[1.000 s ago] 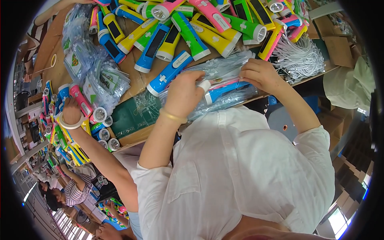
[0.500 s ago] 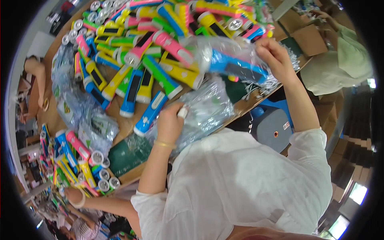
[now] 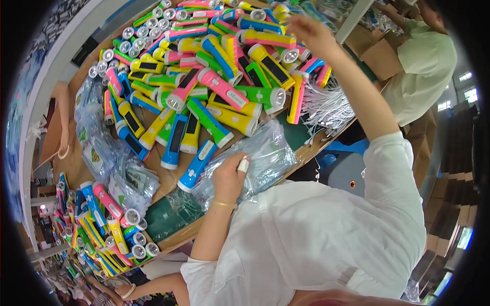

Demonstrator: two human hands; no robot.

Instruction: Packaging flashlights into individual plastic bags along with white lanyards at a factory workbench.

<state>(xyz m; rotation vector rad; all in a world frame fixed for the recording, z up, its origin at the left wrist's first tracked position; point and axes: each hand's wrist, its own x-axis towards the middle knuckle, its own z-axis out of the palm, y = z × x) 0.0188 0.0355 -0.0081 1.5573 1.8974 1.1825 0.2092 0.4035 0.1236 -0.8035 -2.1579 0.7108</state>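
Note:
My left hand point(image 3: 229, 181), a white wrap on one finger, rests with curled fingers on the near end of a stack of clear plastic bags point(image 3: 270, 148). Just left of it lies a blue flashlight point(image 3: 198, 166) with a white head. My right arm reaches over the far right of the flashlight pile point(image 3: 219, 76), which mixes pink, yellow, green and blue. At its end my right hand point(image 3: 312, 36) has its fingers apart, with no flashlight visible in it. Beyond that hand are more clear bags point(image 3: 319, 13).
White cables point(image 3: 329, 107) lie bundled at the table's right edge. Filled clear bags point(image 3: 97, 137) line the left side. More flashlights point(image 3: 107, 219) are heaped at the near left. Another person point(image 3: 426, 66) is beside cardboard boxes point(image 3: 385, 56); other arms show at left.
My right hand has moved up and away to the far side, and the bagged blue flashlight it held is no longer in it. My left hand stays on the bags.

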